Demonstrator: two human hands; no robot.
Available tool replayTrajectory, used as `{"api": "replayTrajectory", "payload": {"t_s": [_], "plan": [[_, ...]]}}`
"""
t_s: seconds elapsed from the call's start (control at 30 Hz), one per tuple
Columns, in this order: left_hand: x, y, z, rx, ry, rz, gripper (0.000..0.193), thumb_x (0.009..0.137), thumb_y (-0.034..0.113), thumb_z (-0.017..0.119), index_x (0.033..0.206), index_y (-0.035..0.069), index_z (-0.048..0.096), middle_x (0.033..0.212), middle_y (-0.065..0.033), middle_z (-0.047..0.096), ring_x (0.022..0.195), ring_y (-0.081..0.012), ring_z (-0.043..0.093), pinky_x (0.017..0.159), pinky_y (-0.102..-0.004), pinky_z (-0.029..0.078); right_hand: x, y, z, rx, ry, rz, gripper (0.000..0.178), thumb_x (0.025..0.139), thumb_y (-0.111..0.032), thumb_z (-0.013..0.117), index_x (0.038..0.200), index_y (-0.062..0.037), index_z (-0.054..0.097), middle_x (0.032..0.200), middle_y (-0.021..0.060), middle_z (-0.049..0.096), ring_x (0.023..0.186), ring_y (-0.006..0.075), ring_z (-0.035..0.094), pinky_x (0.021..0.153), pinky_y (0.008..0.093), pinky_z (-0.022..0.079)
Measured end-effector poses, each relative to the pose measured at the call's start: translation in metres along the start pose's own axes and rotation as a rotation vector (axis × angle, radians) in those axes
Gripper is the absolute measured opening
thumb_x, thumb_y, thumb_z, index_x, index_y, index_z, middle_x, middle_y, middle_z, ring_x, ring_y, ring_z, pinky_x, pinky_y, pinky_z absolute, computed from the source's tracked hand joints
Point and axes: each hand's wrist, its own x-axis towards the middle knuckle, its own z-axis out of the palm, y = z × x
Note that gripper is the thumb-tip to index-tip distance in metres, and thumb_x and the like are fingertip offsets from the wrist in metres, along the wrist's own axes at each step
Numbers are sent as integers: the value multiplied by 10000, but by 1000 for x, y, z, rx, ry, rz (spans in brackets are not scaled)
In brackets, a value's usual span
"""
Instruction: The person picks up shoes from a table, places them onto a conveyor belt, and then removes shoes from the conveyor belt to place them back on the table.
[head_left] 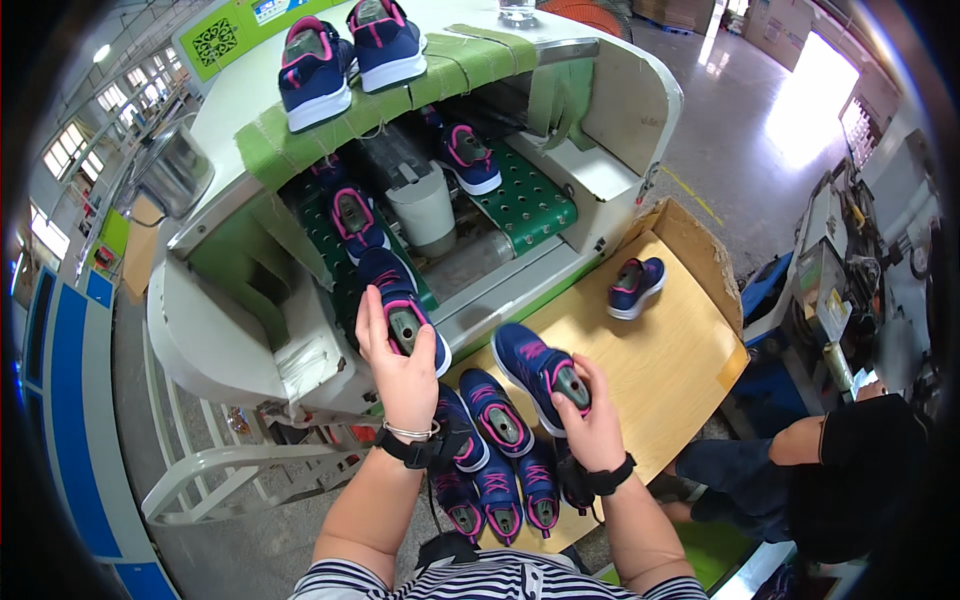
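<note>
My left hand (pixel 402 362) is closed round the heel of a navy sneaker with pink trim (pixel 393 275), at the near end of the machine's left green belt. In my right hand (pixel 588 415) is another navy sneaker (pixel 527 358), gripped by the heel and raised over the wooden table, toe pointing away to the left. Grey shoe lasts show inside both openings. Between my arms, several matching sneakers (pixel 497 422) stand in rows on the table's near left part. Farther in, one sneaker (pixel 352 212) sits on the left belt and another (pixel 468 158) on the right belt.
The white machine (pixel 640 100) has a cloth-wrapped opening (pixel 400 105) with two sneakers (pixel 350 55) on top. A lone small sneaker (pixel 637 287) stands on the wooden table (pixel 665 345), beside a cardboard edge (pixel 705 260). Another person (pixel 850 480) is at right; a metal railing (pixel 250 460) is at left.
</note>
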Motion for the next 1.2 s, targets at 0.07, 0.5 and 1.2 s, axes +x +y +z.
{"api": "replayTrajectory", "payload": {"t_s": [0.07, 0.5, 1.2], "plan": [[4, -4, 2, -43, 11, 7, 734, 844, 53, 668, 1507, 50, 354, 1494, -156, 339, 1388, -281, 345, 1162, -374, 260, 21, -25, -4, 97, 59, -325, 536, 904, -71, 645, 1403, -30, 455, 1271, 228, 590, 1197, 322, 586, 995, 363, 459], [34, -3, -18, -233, -131, -108, 571, 964, 114, 575, 1501, 50, 390, 1316, -103, 550, 1143, -169, 540, 1019, -291, 395, 224, -13, 20, 244, 269, -523, 485, 921, -377, 668, 1240, -25, 567, 1222, 199, 571, 1189, 332, 529, 1027, 390, 407], [-98, 0, 20, 295, -605, 244, 430, 857, 56, 654, 1278, 28, 570, 1501, -187, 315, 1351, -330, 370, 1114, -418, 308, -70, 146, -97, -664, 240, -65, 669, 760, 2, 679, 1390, -139, 504, 1481, 276, 358, 1365, 454, 355, 1126, 497, 320]]}}
